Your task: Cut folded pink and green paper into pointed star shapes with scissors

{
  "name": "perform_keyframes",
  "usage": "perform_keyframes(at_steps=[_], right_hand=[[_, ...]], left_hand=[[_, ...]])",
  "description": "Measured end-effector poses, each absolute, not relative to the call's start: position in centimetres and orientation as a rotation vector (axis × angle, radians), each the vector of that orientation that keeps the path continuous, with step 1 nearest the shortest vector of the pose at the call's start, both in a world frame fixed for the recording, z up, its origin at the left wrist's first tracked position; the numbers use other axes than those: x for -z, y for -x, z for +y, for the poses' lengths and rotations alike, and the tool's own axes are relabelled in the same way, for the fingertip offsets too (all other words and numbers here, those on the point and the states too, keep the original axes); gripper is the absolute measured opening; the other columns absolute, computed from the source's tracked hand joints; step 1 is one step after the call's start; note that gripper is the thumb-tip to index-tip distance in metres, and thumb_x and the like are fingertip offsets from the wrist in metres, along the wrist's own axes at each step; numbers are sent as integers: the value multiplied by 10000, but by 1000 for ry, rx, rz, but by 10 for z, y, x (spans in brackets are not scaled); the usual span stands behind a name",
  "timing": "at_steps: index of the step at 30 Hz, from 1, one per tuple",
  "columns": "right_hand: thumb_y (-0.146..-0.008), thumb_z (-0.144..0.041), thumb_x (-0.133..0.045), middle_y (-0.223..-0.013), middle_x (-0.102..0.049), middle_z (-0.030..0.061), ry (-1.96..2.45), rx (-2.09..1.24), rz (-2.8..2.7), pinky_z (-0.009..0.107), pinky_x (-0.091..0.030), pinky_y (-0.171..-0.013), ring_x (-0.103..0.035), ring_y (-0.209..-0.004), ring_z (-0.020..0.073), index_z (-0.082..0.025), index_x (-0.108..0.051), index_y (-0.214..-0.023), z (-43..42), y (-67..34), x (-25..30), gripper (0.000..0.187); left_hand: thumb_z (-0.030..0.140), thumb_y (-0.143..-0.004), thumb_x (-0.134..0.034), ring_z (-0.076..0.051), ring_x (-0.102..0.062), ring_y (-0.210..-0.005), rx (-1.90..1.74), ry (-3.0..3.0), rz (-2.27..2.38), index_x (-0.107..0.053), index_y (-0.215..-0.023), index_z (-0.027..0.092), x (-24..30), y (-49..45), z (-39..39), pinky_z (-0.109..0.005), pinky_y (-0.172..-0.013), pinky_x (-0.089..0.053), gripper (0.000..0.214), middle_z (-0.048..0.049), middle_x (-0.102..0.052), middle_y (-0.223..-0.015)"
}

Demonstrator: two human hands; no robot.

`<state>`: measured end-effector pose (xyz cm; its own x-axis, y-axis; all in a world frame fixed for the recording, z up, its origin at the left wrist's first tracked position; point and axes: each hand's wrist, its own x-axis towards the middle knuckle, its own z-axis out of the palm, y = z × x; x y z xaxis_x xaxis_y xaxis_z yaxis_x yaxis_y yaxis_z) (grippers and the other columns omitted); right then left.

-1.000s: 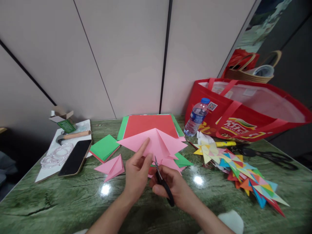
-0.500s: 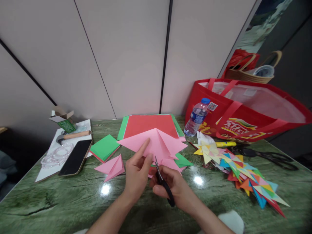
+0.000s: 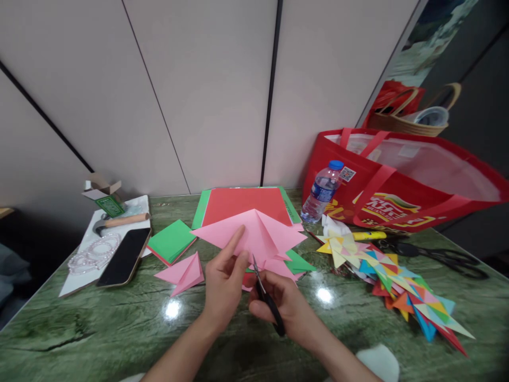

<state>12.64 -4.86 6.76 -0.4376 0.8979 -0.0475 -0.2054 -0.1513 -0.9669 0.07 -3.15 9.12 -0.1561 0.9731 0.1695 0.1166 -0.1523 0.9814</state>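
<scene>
My left hand (image 3: 225, 284) pinches the lower edge of a folded pink paper (image 3: 254, 233), index finger stretched up along it. Small black-handled scissors (image 3: 264, 297) sit in my right hand (image 3: 284, 305), which grips them with the blades pointing up at the pink paper's lower edge beside my left fingers. Both hands hover just above a green marble table (image 3: 119, 323). A second folded pink piece (image 3: 183, 271) lies flat to the left of my left hand.
Red and green sheets (image 3: 244, 204) lie stacked behind the pink paper, a green square stack (image 3: 170, 240) to the left. A phone (image 3: 125, 257), beads and hammer lie far left. A water bottle (image 3: 322, 191), red bag (image 3: 401, 180), colourful paper stars (image 3: 397, 278) and large scissors (image 3: 433, 254) occupy the right.
</scene>
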Motion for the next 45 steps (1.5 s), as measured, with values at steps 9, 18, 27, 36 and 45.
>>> perform_keyframes(at_steps=[9,18,27,36,45], right_hand=[[-559,-406,-784,-599,-451,-59,905,-1700,-1242,214,-267,-475,-362,-498,79,-169,-572,-789,-49,-123,-67,393],[-583,-420,-763,-550,-440,-71,934,-1645,-1258,201,-280,-433,-346,-455,66,-173,-555,-739,-49,-122,-64,359],[-571,-421,-773,-509,-468,-72,960,-1699,-1216,198,-307,-390,-379,-410,72,-167,-559,-768,-49,-122,-59,387],[-629,-358,-763,-714,-546,-14,829,-1662,-1227,247,-379,-603,-498,-646,128,-177,-514,-807,-48,-126,-58,356],[-607,-324,-777,-668,-524,-34,865,-1658,-1226,218,-346,-559,-469,-604,107,-164,-520,-794,-48,-126,-59,356]], left_hand=[[323,-815,-546,-92,-313,-524,-1426,-1298,1278,-508,-1275,182,-86,-1,-32,-188,-497,-334,482,47,-431,-574],[298,-804,-562,-91,-359,-535,-1453,-1293,1274,-514,-1270,198,-87,-2,-32,-185,-513,-365,478,40,-493,-584],[299,-810,-556,-84,-333,-518,-1444,-1309,1291,-504,-1278,193,-88,-1,-31,-172,-460,-337,482,39,-478,-587],[332,-819,-529,-92,-393,-513,-1308,-1315,1280,-495,-1284,151,-92,-8,-38,-187,-492,-377,501,47,-441,-543],[326,-820,-533,-84,-364,-505,-1326,-1320,1281,-494,-1285,155,-91,-8,-37,-171,-471,-360,497,56,-413,-543]])
